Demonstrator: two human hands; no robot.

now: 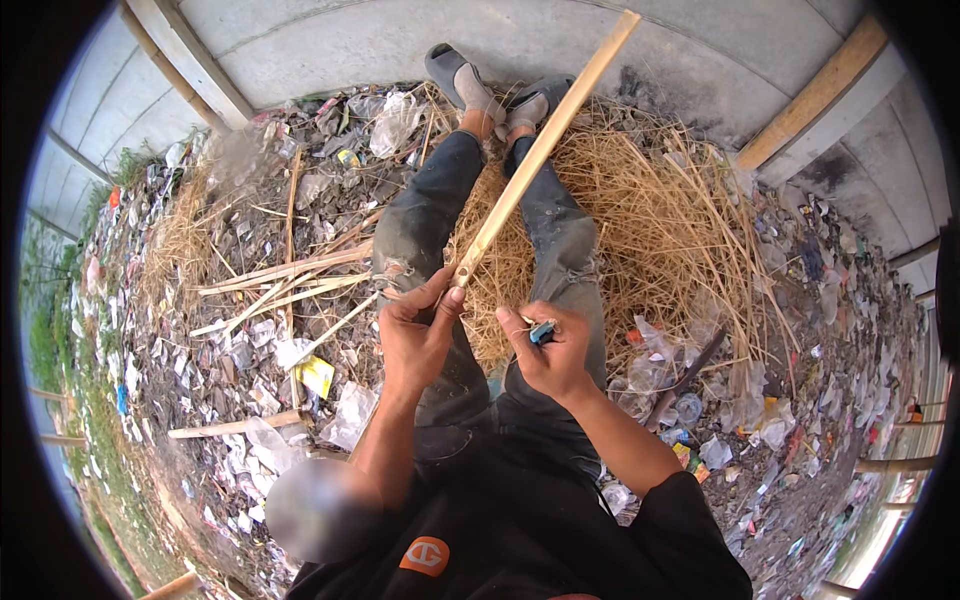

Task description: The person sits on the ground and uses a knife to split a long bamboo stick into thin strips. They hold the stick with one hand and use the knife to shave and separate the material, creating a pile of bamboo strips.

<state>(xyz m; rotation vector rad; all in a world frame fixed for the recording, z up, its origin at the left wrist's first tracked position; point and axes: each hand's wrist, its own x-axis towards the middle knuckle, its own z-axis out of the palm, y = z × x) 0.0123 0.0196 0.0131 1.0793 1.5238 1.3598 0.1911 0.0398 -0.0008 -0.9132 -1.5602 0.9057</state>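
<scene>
My left hand [415, 335] pinches the near end of a long, pale split bamboo strip [545, 150] between thumb and fingers. The strip slants up and away to the right, over my legs, with its far end near the wall. A small notch or hole shows close to my left thumb. My right hand [556, 355], a little to the right and apart from the strip, is closed around a small thing with a blue end [541, 333]. Most of that thing is hidden in the fist, so its kind cannot be made out.
Between and beside my outstretched legs [560, 240] lies a heap of thin bamboo shavings [660, 220]. Several split bamboo strips [300, 275] rest on the littered ground at left. A dark curved object [690, 375] lies at right. A concrete wall [480, 40] with bamboo posts [815, 95] stands beyond my feet.
</scene>
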